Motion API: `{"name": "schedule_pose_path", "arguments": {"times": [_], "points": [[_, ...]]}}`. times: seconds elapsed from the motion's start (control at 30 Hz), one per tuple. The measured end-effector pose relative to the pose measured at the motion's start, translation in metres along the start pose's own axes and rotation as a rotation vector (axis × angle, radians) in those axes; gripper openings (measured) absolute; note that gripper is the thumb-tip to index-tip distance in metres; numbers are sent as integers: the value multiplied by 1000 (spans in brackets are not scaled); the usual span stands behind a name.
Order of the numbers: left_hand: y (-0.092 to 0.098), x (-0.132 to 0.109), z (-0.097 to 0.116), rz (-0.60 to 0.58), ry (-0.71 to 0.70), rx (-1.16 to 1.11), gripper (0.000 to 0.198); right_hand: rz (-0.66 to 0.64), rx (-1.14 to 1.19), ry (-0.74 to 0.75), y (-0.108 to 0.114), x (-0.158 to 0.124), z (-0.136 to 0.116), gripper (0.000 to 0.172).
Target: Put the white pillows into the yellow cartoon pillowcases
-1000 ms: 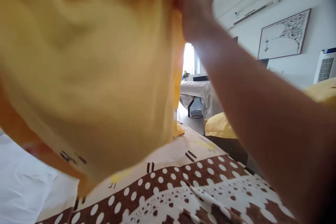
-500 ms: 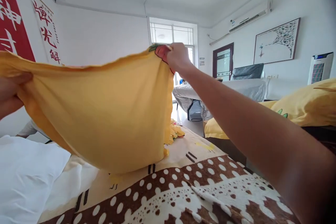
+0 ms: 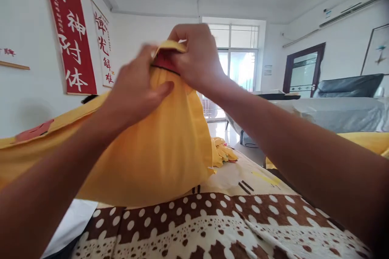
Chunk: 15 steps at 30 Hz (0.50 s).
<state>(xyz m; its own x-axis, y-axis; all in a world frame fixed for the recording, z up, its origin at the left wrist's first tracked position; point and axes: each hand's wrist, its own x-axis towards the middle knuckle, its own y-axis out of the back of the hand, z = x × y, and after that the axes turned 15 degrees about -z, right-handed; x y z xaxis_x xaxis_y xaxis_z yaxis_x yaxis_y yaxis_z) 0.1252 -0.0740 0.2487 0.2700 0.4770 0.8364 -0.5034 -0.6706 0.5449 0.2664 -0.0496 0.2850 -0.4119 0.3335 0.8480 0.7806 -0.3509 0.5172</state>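
A yellow pillowcase (image 3: 146, 162) with red printed patches hangs in front of me over the bed. My right hand (image 3: 196, 54) is closed on its raised upper corner, where a red patch is folded over. Close beside it, my left hand (image 3: 133, 83), smeared by motion, grips the same upper edge, its thumb in front of the cloth and its fingers partly hidden. From there the pillowcase stretches off past the left edge of the view, behind my left forearm.
A patterned sheet (image 3: 243, 210) in brown and cream covers the bed. Crumpled yellow cloth (image 3: 224, 151) lies near its far edge, and white fabric (image 3: 74, 222) at lower left. Beyond stands plastic-covered furniture (image 3: 340, 111). Dark hair (image 3: 88, 99) shows behind the pillowcase.
My left hand has come from the far left to beside my right hand at the corner. The pillowcase's right side is now bunched and raised. The view has turned left.
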Motion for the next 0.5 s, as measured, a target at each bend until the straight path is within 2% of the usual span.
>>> {"name": "schedule_pose_path", "arguments": {"times": [0.03, 0.07, 0.13, 0.17, 0.23, 0.27, 0.3, 0.37, 0.43, 0.5], "points": [[-6, -3, 5, -8, 52, 23, 15, -46, 37, 14, -3, -3, -2, 11], [-12, -7, 5, 10, 91, 16, 14, -106, 88, 36, -5, -8, 0, 9], [-17, -18, -4, 102, 121, -12, 27, -294, 205, 84, -7, -27, 22, 19], [-16, -25, -11, 150, 109, -25, 31, -416, 256, 102, -10, -43, 40, 31], [-10, -38, -22, 250, 76, -44, 33, -757, 263, 55, -22, -89, 85, 59], [-5, -43, -24, 298, 61, -39, 32, -890, 230, 23, -33, -116, 108, 72], [1, -47, -25, 346, 39, -28, 31, -970, 165, -24, -47, -144, 130, 79], [16, -50, -22, 432, -16, 9, 28, -1035, -17, -198, -83, -194, 164, 74], [32, -50, -17, 508, -66, 67, 27, -902, -143, -341, -122, -227, 182, 60], [46, -48, -18, 554, -61, 133, 27, -814, -202, -385, -153, -238, 184, 40]]}}
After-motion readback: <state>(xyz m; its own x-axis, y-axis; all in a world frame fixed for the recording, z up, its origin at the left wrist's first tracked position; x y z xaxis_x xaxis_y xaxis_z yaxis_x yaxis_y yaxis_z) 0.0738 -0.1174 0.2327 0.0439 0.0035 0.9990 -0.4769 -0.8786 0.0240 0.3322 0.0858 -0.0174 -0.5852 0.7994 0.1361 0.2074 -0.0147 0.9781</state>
